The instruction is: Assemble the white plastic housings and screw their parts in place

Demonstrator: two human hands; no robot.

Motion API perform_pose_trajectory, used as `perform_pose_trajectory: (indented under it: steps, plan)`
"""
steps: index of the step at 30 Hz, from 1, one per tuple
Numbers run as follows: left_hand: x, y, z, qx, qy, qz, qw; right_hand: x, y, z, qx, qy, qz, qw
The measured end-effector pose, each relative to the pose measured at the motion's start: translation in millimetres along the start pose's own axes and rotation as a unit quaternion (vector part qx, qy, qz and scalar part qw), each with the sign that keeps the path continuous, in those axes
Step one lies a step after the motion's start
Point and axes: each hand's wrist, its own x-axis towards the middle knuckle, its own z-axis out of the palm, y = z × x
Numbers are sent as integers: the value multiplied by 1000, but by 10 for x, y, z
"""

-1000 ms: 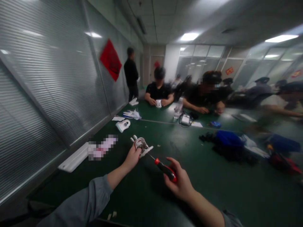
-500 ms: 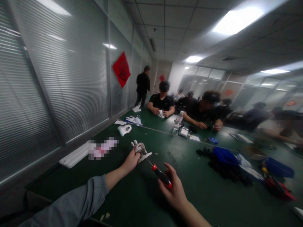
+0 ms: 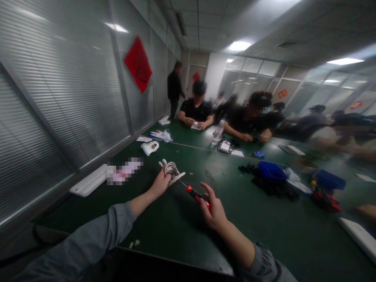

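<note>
Landmark: white part [image 3: 172,170], a small plastic piece with a metal ring, held just above the green desk [image 3: 188,235].
Left hand [image 3: 160,184]: I read its fingers as closed round the near edge of the white part, gripping it and tilting it toward the right hand.
Right hand [image 3: 214,209]: to the right of and nearer than the white part; fingers curled round the screwdriver [image 3: 196,194], thumb lying along the red-and-black handle.
Screwdriver: the thin shaft runs from the handle up to the white part. The tip looks to meet the part's underside, but blur stops me confirming contact.
Step in hand: in my judgement, driver work on the white part, with the tip presented to it or just seated.
Next move calls for: in my view, a steady left grip, the shaft in line with the fastener, and a firm press before any turn. A slipped tip would skid off the plastic.
Surroundings: a white housing [image 3: 149,147] lies beyond the white part and a white tray [image 3: 88,186] lies to its left. A blue bin [image 3: 272,171] sits well to its right. Other people are seated at the desk far beyond the white part.
</note>
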Motion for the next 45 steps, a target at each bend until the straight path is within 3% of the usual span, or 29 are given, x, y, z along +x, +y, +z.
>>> perform_pose_trajectory:
  steps: [4, 9, 14, 19, 24, 30, 35, 40, 45]
  plan:
    - [7, -35, 0, -6, -4, 4, 1000, -8, 13, 5, 2, 18, -19, 1000]
    - [9, -51, -9, -4, -12, 17, 1000, -12, 5, -3, -13, -7, -12, 1000]
    - [2, -40, -15, -7, -13, 7, 1000, 0, 12, 8, 1, 33, -13, 999]
    - [-5, -25, -11, 0, -11, 1, 1000, -1, 11, -5, -4, -2, -7, 1000]
    - [10, -41, -12, -13, -2, -18, 1000, 7, 34, 14, -12, 33, 2, 999]
    - [11, -37, -21, 1, -8, -7, 1000, 4, 44, -13, -22, -12, 5, 1000]
    - [1, 3, -19, -3, -10, -18, 1000, 7, 32, 0, 0, 31, -7, 999]
    - [-24, 77, -20, 23, -17, -14, 1000, -5, 10, -13, -9, -18, 2, 1000]
    - [-17, 78, -16, 20, -1, -4, 1000, 5, 11, -4, 0, 30, 3, 1000]
